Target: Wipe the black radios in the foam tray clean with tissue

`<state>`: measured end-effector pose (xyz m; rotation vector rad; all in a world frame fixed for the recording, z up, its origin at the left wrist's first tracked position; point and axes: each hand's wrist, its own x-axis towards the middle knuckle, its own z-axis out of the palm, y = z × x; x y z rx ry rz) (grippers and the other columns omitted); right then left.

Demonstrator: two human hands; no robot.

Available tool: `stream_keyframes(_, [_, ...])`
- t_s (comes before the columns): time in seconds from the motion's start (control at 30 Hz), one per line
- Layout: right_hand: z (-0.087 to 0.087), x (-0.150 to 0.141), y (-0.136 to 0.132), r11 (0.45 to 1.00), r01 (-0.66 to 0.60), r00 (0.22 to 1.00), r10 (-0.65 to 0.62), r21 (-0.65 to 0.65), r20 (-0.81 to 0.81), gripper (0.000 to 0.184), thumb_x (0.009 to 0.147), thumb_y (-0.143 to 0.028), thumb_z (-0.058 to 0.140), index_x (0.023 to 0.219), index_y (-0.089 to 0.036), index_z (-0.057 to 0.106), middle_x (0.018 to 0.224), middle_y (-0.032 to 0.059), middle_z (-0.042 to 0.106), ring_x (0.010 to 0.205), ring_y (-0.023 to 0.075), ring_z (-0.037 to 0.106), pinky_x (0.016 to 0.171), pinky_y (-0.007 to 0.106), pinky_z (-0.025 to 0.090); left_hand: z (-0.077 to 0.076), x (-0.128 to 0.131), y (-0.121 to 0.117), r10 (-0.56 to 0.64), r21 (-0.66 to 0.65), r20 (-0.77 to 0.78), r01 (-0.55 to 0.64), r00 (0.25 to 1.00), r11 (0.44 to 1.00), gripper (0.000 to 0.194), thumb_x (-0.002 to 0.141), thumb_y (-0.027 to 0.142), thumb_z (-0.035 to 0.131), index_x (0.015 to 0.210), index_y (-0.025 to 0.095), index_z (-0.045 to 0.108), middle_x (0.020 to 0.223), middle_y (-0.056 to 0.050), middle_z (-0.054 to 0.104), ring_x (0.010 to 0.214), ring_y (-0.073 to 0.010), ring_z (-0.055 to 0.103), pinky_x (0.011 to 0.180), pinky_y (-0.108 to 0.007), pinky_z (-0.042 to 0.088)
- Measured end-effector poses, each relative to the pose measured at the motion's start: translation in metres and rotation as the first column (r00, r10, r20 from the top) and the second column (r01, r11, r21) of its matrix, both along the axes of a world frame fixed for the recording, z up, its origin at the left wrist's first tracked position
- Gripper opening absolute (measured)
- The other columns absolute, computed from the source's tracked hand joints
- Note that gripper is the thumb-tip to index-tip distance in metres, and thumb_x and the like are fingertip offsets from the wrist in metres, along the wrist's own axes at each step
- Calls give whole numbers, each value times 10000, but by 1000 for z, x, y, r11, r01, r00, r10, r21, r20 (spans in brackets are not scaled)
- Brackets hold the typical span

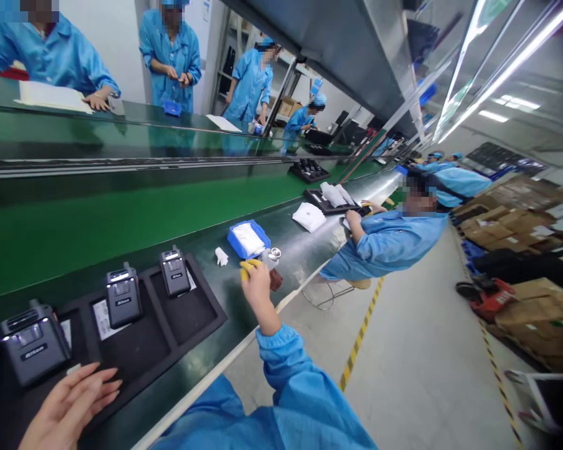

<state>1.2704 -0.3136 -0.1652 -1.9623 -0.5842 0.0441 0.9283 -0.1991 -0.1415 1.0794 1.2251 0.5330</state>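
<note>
Our left hand (72,403) is closest to us, over the near side of the black tray (192,315), toward its left part. Its fingers are straight and a little apart, and we see nothing gripped in them. A small white bit (74,369) shows behind the fingertips, and we cannot tell if they touch it. Just past that hand, the first gray gadget (37,347) sits in the left slot of the tray. The second gray gadget (123,297) sits in the middle slot, with white paper (104,320) under it. The third gray gadget (174,273) is in the right slot. All three are at the far side of the tray.

Right of the tray, a crumpled tissue (221,256) lies on the green table (237,306). Farther right from the tray is a blue box (233,240) with white cloths (248,239) in it. Our right hand (256,284) is right of the tray too, close to the box, with yellow covers on its fingertips. Its fingers are bent, and we cannot tell if they hold anything. Beside it are a silver can (271,259) and a brown lump (276,279). Well to the right of the tray, white sheets (308,216) lie near another person (394,244) in blue.
</note>
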Motion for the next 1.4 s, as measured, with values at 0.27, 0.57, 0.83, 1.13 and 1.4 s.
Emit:
stream_keyframes(0.27, [3,-2,77,978,-82,948,137,194,-289,116,678,-235,650,678,-144,578,764,25,590,843,134,546,804,241,439,33,4,-10,38,-32,-62,-40,997,999,529,290,672,781,681,334,670,769,22,721,744,-252,668,673,-331,575])
stream_keyframes(0.57, [25,-84,53,828,-301,570,554,473,-607,433,568,-486,727,840,-168,614,699,5,611,568,98,541,535,238,491,37,14,-9,-187,104,28,183,982,978,488,515,590,766,795,197,696,863,-67,713,820,-238,662,843,-353,514])
stream_keyframes(0.83, [39,-162,37,748,-399,422,664,530,-617,271,532,-316,812,734,-175,699,727,4,671,648,116,584,633,234,501,36,45,-15,-170,102,258,148,951,984,378,595,460,756,778,159,619,753,-12,643,689,-139,592,693,-279,502])
stream_keyframes(1.13, [40,-160,38,792,-234,279,610,564,-742,398,534,-443,806,757,-188,597,711,-16,631,629,121,589,580,243,511,37,24,-11,-72,-84,416,117,906,990,261,561,299,715,599,155,501,644,7,566,584,-98,500,541,-214,433])
stream_keyframes(1.4, [29,-163,37,741,-367,314,668,562,-675,541,609,-405,773,1032,-225,488,795,-19,628,654,119,610,581,233,518,39,22,-14,-9,-165,461,96,887,982,339,563,350,775,698,159,530,695,4,586,679,-125,547,672,-302,534])
